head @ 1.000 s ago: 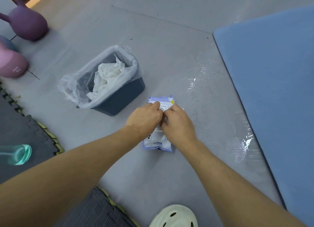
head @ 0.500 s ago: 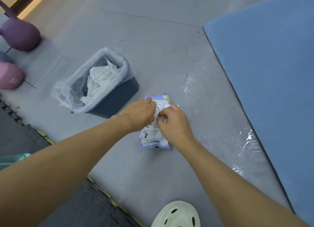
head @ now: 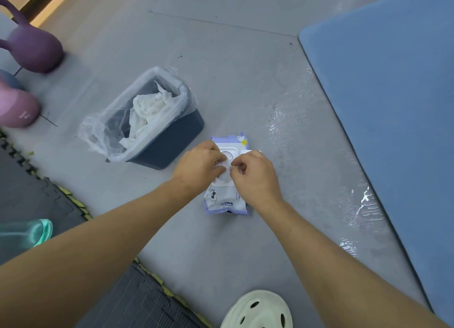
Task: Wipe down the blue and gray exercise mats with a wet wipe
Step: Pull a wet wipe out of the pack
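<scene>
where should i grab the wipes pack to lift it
Pinch the wipes pack by its long edges at the near printed end, from above: it lies flat on the gray mat; left hand and right hand occupy the lid end.

Lined bin (head: 169,141) left of pack (head: 227,200) — bare gray mat (head: 245,82) beyond

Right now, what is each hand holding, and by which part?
Wet wipe pack: left hand holds its lid frame; right hand pinches at the opening, wipe not visible.
</scene>
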